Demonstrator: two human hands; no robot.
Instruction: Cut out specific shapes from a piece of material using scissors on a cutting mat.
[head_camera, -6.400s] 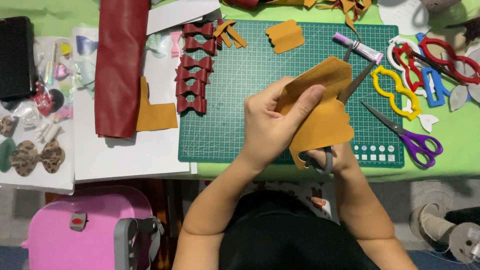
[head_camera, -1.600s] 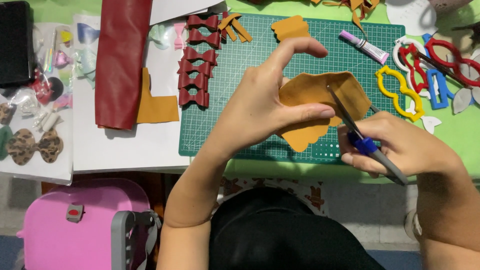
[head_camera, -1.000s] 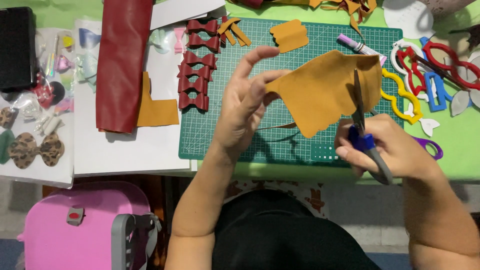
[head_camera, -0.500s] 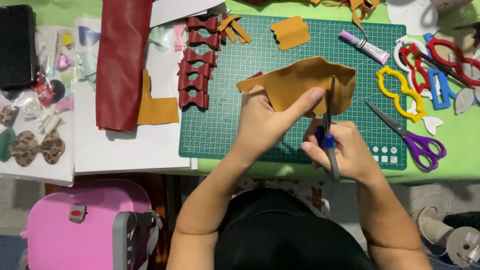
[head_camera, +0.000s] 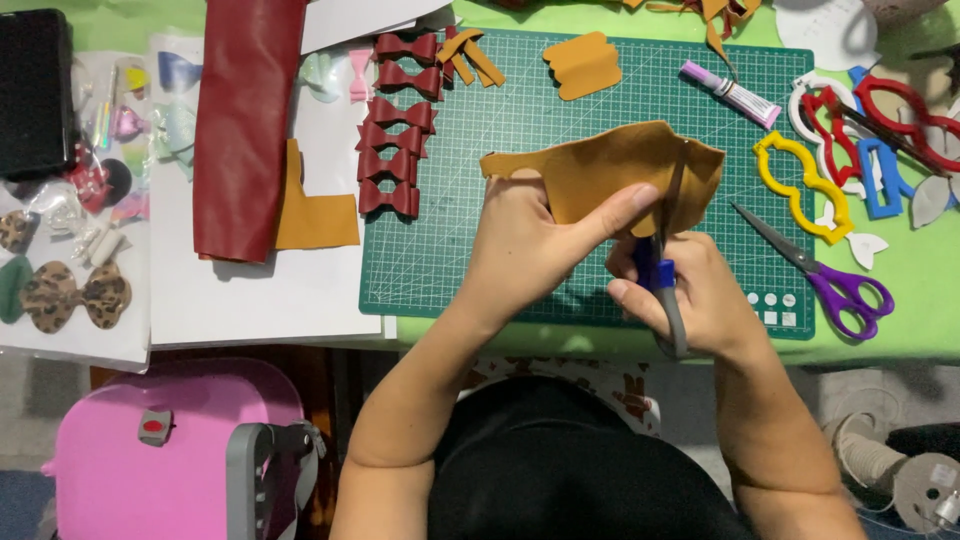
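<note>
Moved: tan leather piece (head_camera: 610, 172) a bit lower and flatter than half a second ago, blades deeper in
Look: mustard, wavy-edged, floppy, above green cutting mat (head_camera: 480, 250)
Left hand (head_camera: 535, 245): pinching the leather
Right hand (head_camera: 690, 300): clenched round blue-handled scissors (head_camera: 663, 270)
Count: five dark red bows (head_camera: 395, 130), one purple scissors (head_camera: 830, 280)

Lighting is bright and even, coming from overhead. Shadows are soft and short, falling just below the red leather roll (head_camera: 245, 120) and the purple scissors (head_camera: 820, 275). No strong glare. Focus is sharp across the table (head_camera: 915, 310); the floor below reads darker.
</note>
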